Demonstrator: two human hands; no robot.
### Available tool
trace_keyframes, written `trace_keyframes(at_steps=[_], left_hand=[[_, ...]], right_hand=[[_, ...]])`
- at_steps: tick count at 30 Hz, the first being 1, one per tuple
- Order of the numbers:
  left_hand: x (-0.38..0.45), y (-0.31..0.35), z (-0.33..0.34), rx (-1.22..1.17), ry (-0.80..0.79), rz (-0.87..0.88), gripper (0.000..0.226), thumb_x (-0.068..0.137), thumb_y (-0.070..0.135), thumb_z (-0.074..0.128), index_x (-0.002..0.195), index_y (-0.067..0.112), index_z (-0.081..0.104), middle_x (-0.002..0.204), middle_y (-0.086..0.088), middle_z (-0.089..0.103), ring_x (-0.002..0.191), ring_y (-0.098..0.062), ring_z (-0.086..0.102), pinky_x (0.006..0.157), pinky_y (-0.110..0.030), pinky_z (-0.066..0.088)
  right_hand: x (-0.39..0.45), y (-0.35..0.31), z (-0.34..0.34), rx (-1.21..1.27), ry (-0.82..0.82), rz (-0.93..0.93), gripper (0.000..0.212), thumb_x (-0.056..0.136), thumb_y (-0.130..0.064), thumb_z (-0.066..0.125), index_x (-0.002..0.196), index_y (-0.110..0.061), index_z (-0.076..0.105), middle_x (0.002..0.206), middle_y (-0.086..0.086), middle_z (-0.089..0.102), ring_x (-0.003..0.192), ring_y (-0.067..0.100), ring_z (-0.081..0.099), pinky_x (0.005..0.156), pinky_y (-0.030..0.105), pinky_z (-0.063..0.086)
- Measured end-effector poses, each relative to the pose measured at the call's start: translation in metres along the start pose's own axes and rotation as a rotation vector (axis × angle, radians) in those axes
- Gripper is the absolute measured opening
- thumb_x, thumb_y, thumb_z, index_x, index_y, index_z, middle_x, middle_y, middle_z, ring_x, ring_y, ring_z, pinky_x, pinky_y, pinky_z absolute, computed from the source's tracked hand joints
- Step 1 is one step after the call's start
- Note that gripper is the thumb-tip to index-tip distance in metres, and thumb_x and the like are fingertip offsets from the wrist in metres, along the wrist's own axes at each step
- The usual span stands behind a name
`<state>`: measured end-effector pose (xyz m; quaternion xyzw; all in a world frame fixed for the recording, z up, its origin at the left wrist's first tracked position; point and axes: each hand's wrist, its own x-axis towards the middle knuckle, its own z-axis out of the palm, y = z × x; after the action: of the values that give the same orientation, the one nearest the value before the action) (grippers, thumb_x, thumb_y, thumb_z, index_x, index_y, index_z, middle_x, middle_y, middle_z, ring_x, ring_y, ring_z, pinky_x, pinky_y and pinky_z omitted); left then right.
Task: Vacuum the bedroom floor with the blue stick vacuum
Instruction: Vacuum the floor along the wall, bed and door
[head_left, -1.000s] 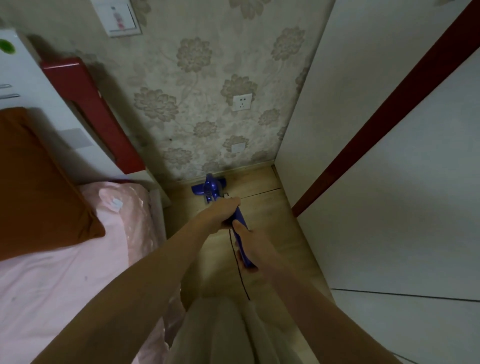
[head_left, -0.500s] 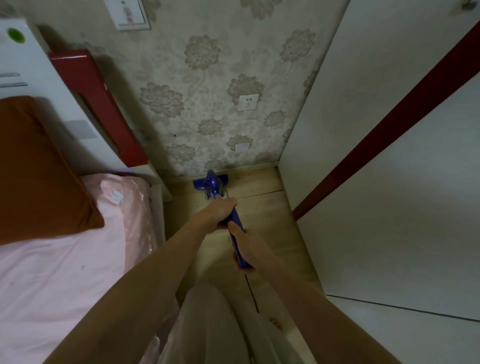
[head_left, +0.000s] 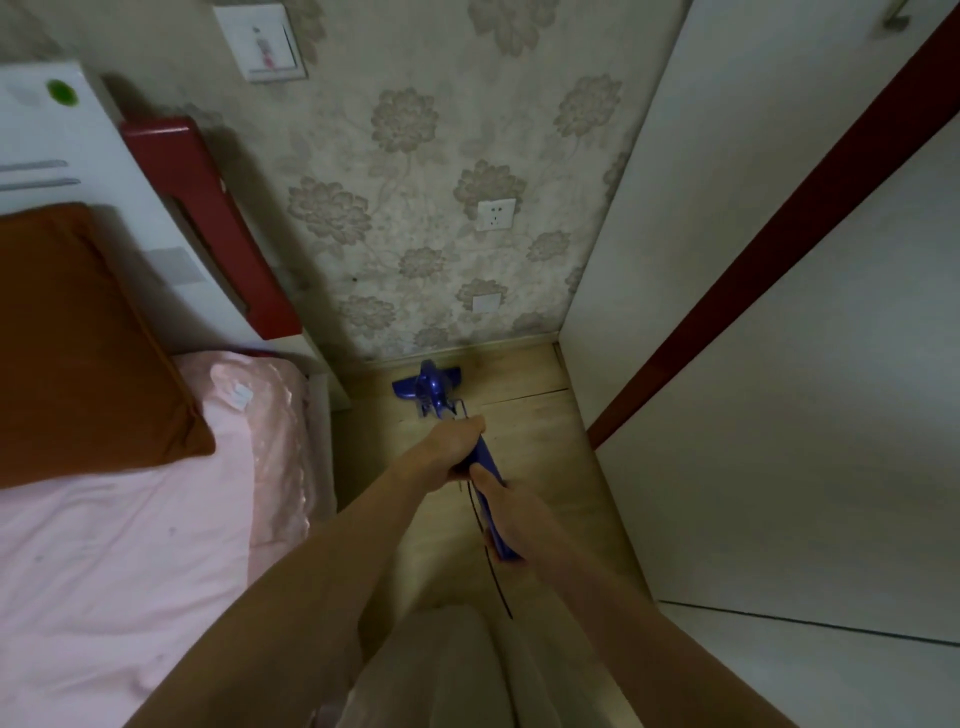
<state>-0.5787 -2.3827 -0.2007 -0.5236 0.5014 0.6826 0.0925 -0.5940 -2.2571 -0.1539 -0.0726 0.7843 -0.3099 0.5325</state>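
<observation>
Vac head (head_left: 427, 387) beyond both hands' grip

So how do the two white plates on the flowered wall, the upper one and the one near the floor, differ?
The upper wall plate shows socket holes; the lower wall plate looks blank. The upper one appears larger and brighter, while the lower one appears smaller and dimmer, sitting closer to the floor, just above where the vacuum head works. Both are white, squarish and flush on the same flowered wallpaper, nearly one above the other.

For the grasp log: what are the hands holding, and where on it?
Both hold the blue stick vacuum: left hand grips the shaft lower down, right hand the handle end.
</observation>
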Motion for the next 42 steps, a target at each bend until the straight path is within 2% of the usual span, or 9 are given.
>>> trace_keyframes(at_steps=[3, 10, 16, 20, 24, 29, 34, 39, 42], left_hand=[[-0.015, -0.007, 0.008, -0.023, -0.022, -0.029, 0.018, 0.098, 0.025, 0.046, 0.103, 0.008, 0.046, 0.096, -0.015, 0.059, 0.084, -0.025, 0.061, 0.08, -0.038, 0.055], [-0.027, -0.014, 0.014, -0.009, -0.016, -0.043, 0.015, 0.099, 0.025, 0.047, 0.094, 0.01, 0.047, 0.098, -0.015, 0.059, 0.088, -0.026, 0.061, 0.087, -0.039, 0.055], [-0.002, 0.009, -0.001, 0.012, 0.006, -0.012, 0.019, 0.099, 0.025, 0.045, 0.098, 0.007, 0.048, 0.08, -0.011, 0.054, 0.068, -0.021, 0.056, 0.067, -0.034, 0.052], [0.01, 0.02, -0.011, 0.025, 0.024, -0.007, 0.018, 0.099, 0.025, 0.045, 0.099, 0.007, 0.047, 0.087, -0.013, 0.053, 0.076, -0.026, 0.056, 0.078, -0.039, 0.053], [0.017, 0.028, -0.019, 0.023, 0.011, -0.002, 0.016, 0.098, 0.022, 0.045, 0.092, 0.007, 0.048, 0.082, -0.014, 0.052, 0.07, -0.024, 0.054, 0.072, -0.037, 0.051], [0.019, 0.032, -0.023, -0.005, -0.009, 0.001, 0.016, 0.098, 0.02, 0.045, 0.087, 0.009, 0.047, 0.078, -0.012, 0.052, 0.071, -0.023, 0.053, 0.076, -0.037, 0.05], [0.017, 0.034, -0.018, 0.031, 0.006, -0.001, 0.017, 0.098, 0.02, 0.045, 0.087, 0.007, 0.048, 0.075, -0.01, 0.053, 0.065, -0.021, 0.054, 0.061, -0.032, 0.05], [0.011, 0.037, 0.008, 0.037, 0.001, -0.007, 0.016, 0.098, 0.02, 0.048, 0.102, 0.004, 0.046, 0.08, -0.01, 0.056, 0.067, -0.02, 0.057, 0.064, -0.033, 0.054], [0.006, 0.045, 0.034, 0.066, -0.02, 0.009, 0.013, 0.098, 0.017, 0.046, 0.089, 0.008, 0.047, 0.08, -0.008, 0.054, 0.066, -0.016, 0.056, 0.054, -0.026, 0.05]], right_hand=[[-0.019, 0.006, -0.011, 0.007, -0.025, 0.005, 0.044, 0.098, -0.055, 0.039, 0.091, -0.012, 0.05, 0.061, -0.002, 0.052, 0.042, 0.006, 0.048, 0.044, 0.019, 0.041], [-0.031, 0.017, -0.011, -0.034, -0.022, 0.007, 0.044, 0.097, -0.057, 0.038, 0.088, -0.015, 0.05, 0.073, 0.001, 0.053, 0.057, 0.012, 0.049, 0.055, 0.022, 0.042], [0.0, -0.011, -0.002, 0.004, -0.005, 0.014, 0.046, 0.098, -0.054, 0.039, 0.1, -0.01, 0.05, 0.066, 0.001, 0.056, 0.049, 0.011, 0.052, 0.05, 0.023, 0.045], [0.015, -0.023, 0.005, 0.009, 0.003, 0.004, 0.048, 0.099, -0.053, 0.039, 0.104, -0.007, 0.052, 0.064, 0.002, 0.056, 0.048, 0.012, 0.052, 0.049, 0.025, 0.045], [0.021, -0.033, 0.004, 0.01, -0.01, -0.013, 0.049, 0.1, -0.052, 0.038, 0.105, -0.006, 0.053, 0.065, 0.001, 0.056, 0.05, 0.011, 0.053, 0.052, 0.025, 0.046], [0.025, -0.039, 0.004, 0.01, -0.015, -0.03, 0.049, 0.1, -0.051, 0.038, 0.108, -0.005, 0.053, 0.066, 0.001, 0.056, 0.051, 0.011, 0.054, 0.054, 0.026, 0.047], [0.025, -0.035, -0.002, 0.016, -0.018, -0.029, 0.046, 0.099, -0.052, 0.039, 0.108, -0.008, 0.051, 0.066, 0.001, 0.057, 0.052, 0.011, 0.054, 0.061, 0.029, 0.05], [0.02, -0.022, -0.022, -0.058, 0.048, -0.012, 0.049, 0.098, -0.056, 0.037, 0.099, -0.01, 0.053, 0.064, 0.0, 0.057, 0.048, 0.01, 0.052, 0.047, 0.022, 0.043], [0.014, -0.017, -0.046, -0.1, 0.113, 0.007, 0.051, 0.097, -0.059, 0.037, 0.093, -0.01, 0.055, 0.062, 0.0, 0.056, 0.043, 0.008, 0.048, 0.042, 0.019, 0.039]])
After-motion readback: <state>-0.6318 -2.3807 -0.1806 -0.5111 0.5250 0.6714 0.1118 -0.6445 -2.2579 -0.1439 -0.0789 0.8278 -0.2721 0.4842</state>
